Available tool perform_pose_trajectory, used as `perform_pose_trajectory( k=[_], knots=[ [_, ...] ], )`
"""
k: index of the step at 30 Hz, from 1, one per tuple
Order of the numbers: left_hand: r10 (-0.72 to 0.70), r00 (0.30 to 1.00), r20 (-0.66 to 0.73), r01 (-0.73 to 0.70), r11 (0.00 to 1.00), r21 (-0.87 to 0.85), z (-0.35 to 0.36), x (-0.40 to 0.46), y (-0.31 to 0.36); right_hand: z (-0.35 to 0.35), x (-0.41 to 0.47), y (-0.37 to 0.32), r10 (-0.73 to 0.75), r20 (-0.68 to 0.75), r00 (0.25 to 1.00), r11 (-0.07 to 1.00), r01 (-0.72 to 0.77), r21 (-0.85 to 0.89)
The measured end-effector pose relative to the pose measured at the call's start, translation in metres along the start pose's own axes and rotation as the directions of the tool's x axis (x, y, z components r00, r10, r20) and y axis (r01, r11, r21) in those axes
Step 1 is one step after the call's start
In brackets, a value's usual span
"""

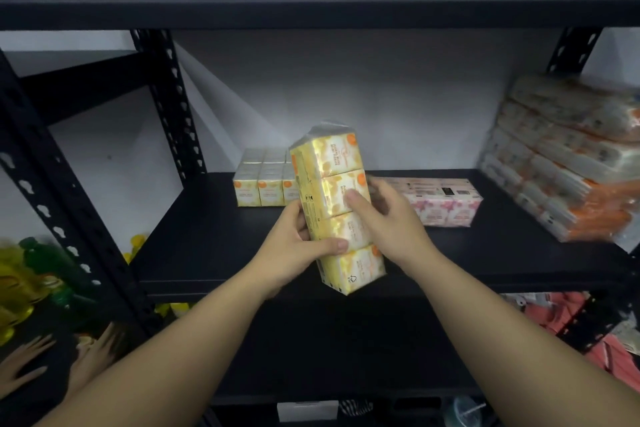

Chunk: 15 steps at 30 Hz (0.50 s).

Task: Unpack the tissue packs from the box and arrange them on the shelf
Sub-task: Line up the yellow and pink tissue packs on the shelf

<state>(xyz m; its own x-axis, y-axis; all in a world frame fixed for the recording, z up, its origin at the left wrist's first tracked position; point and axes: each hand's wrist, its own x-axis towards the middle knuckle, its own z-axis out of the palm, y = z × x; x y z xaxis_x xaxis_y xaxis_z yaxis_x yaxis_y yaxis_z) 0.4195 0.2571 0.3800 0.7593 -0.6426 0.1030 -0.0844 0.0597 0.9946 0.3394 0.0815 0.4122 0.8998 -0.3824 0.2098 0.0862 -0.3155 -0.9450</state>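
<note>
Left hand (298,246) grips the yellow tissue pack (337,210) at its nine o'clock edge, thumb across the front. Pack held upright above the shelf (214,253) front, apparently for alignment. Right hand (384,215) clasps its three o'clock side. Pink pack (446,201) lies beyond.

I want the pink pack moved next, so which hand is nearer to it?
Right. The right hand sits just beside the pink pack; the left hand grips the yellow pack on its far side.
</note>
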Motion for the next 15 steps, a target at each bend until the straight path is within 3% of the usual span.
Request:
perform_pose_trajectory(
  k=[3, 7, 11, 15],
  knots=[
    [0.006, 1.000, 0.021, -0.005, 0.999, -0.038, -0.002, 0.002, 0.004, 0.003, -0.011, 0.011, 0.094, 0.153, 0.984, 0.989, -0.110, 0.102],
    [0.035, 0.998, 0.045, -0.038, 0.997, 0.074, -0.007, 0.008, 0.017, 0.001, -0.011, 0.010, 0.066, 0.111, 0.992, 0.988, -0.081, 0.135],
    [0.109, 0.988, -0.105, -0.105, 0.994, 0.042, -0.029, 0.016, 0.043, -0.024, -0.004, 0.002, -0.032, 0.186, 0.982, 0.999, 0.037, -0.019],
    [0.140, 0.982, -0.129, -0.094, 0.946, 0.311, -0.058, 0.011, 0.050, -0.040, 0.009, 0.002, -0.079, 0.272, 0.959, 0.926, 0.172, -0.336]
  ],
)
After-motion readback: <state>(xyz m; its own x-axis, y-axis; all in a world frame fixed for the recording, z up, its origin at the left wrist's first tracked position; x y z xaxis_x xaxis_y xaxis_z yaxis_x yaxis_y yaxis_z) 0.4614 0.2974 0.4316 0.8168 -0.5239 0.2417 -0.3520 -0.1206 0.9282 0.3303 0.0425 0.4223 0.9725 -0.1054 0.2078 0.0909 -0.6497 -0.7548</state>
